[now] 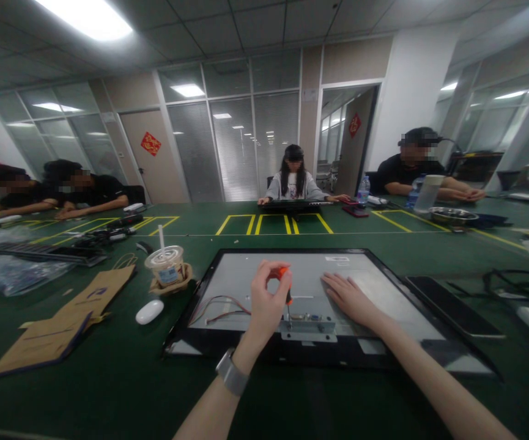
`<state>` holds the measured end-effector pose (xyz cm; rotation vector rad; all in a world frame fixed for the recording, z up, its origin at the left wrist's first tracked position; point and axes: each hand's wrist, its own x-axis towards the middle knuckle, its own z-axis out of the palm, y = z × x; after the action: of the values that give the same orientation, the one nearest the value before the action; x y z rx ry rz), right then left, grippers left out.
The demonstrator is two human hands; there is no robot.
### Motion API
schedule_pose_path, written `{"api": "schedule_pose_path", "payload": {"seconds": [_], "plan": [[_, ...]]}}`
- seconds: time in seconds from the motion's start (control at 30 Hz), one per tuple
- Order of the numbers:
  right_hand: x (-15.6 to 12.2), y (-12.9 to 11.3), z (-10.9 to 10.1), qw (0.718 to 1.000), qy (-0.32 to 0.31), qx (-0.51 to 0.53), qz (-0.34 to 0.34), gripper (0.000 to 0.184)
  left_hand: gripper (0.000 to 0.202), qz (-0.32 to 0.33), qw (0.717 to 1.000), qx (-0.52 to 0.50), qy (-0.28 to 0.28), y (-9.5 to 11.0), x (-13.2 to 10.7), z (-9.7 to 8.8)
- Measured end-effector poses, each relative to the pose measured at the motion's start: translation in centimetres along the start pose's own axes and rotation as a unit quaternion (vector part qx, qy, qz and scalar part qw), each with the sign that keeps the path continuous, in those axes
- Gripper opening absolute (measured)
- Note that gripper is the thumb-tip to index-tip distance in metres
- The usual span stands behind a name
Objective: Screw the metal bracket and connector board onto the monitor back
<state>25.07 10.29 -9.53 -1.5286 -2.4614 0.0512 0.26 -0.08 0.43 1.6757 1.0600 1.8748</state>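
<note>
A monitor (383, 287) lies face down on the green table, its grey metal back panel showing inside a black frame. My left hand (266, 302) is closed around an orange-handled screwdriver (286, 287), held upright with its tip on a small metal connector bracket (307, 327) near the panel's front edge. My right hand (349, 296) rests flat on the back panel just right of the screwdriver, fingers stretched out. Thin coloured wires (221, 308) run across the panel's left part.
A white mouse (149, 311), a lidded drink cup (167, 266) and a brown paper bag (62, 324) lie to the left. A dark flat panel (452, 305) and black cables (516, 287) are on the right. Several people sit across and along the table.
</note>
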Motion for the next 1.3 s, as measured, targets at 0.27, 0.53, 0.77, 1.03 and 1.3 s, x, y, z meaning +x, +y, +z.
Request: {"api": "schedule_pose_path", "payload": {"seconds": [0.27, 0.53, 0.77, 1.03, 1.3], "plan": [[0.0, 0.05, 0.01, 1.0, -0.003, -0.006, 0.001, 0.054, 0.013, -0.014, 1.0, 0.001, 0.019, -0.47, -0.17, 0.18], [0.04, 0.11, 0.17, 1.0, 0.002, -0.007, -0.003, 0.053, 0.019, -0.032, 0.998, -0.023, 0.038, -0.56, -0.13, 0.49], [0.04, 0.22, 0.23, 1.0, 0.002, -0.006, -0.006, 0.053, 0.019, -0.032, 0.999, -0.028, 0.032, -0.5, -0.06, 0.51], [-0.01, 0.19, 0.18, 1.0, -0.003, -0.01, -0.002, 0.054, 0.018, -0.032, 0.999, -0.03, 0.024, -0.72, -0.09, 0.47], [-0.03, 0.12, 0.09, 1.0, 0.002, -0.005, -0.002, 0.054, 0.017, -0.027, 0.999, -0.029, 0.019, -0.81, -0.22, 0.38]]}}
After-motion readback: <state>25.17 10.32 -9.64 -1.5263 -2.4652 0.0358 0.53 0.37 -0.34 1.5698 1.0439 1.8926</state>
